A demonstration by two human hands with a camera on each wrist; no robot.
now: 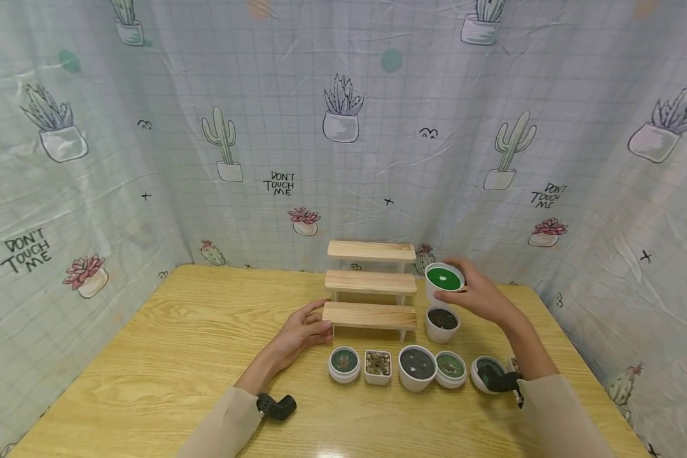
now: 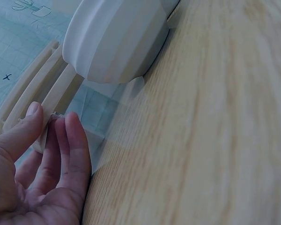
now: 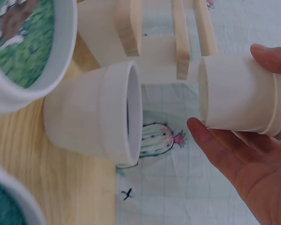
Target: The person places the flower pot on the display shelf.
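Observation:
A three-step wooden display stand (image 1: pixel 369 313) with clear supports is at the back of the table. My left hand (image 1: pixel 296 334) pinches the left end of its lowest step, thumb above and fingers below in the left wrist view. My right hand (image 1: pixel 481 296) holds a white flowerpot (image 1: pixel 443 280) with a green surface inside, to the right of the stand. In the right wrist view this pot (image 3: pixel 243 93) is raised off the table, with thumb and fingers around its side. Just in front of it stands a smaller white pot (image 1: pixel 442 326) with dark filling.
Along the front are a round green-filled pot (image 1: pixel 344 366), a square pot of pebbles (image 1: pixel 378 366), a larger dark-filled pot (image 1: pixel 416 369) and another round pot (image 1: pixel 450 369). One more pot (image 1: pixel 483 369) sits partly behind the right wrist's camera. A cactus-print curtain (image 1: pixel 389 127) hangs behind the table.

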